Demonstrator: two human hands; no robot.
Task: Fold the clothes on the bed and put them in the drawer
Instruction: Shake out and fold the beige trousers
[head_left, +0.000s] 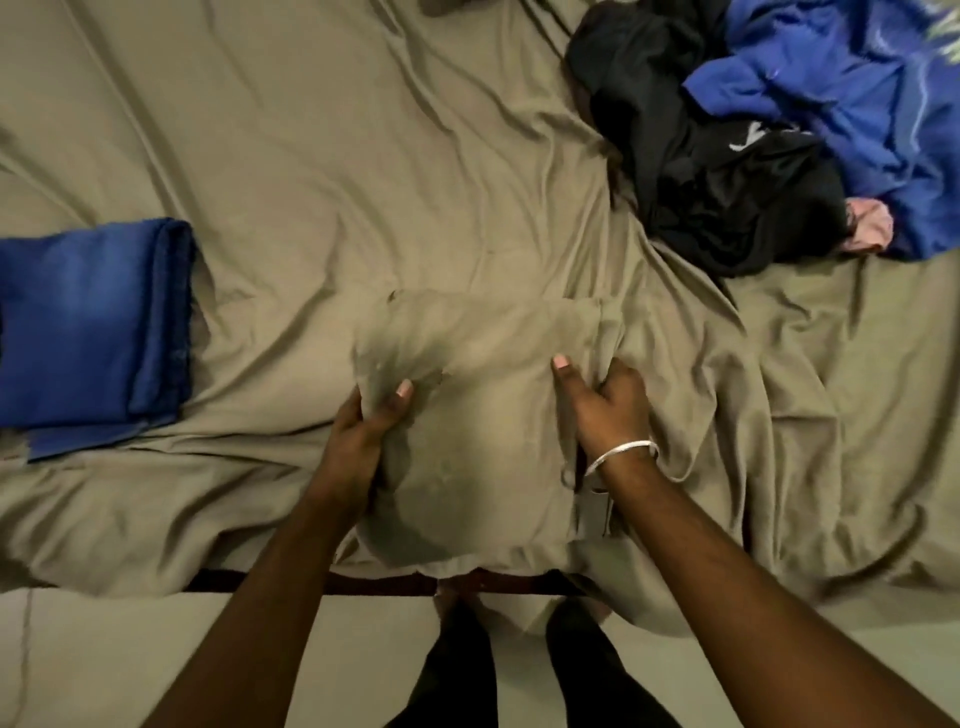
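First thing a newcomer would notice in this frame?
Both hands at bottom centre: the left hand and right hand grip an olive garment that nearly blends into the bedsheet. Then the colour: folded blue jeans at the left edge, and an unfolded pile of black clothes and a blue garment top right.

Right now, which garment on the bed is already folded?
The blue denim garment at the left, a neat rectangle; the black and bright blue clothes lie crumpled.

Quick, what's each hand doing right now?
Left hand: grips the left edge of the khaki garment.
Right hand: grips the garment's right edge.
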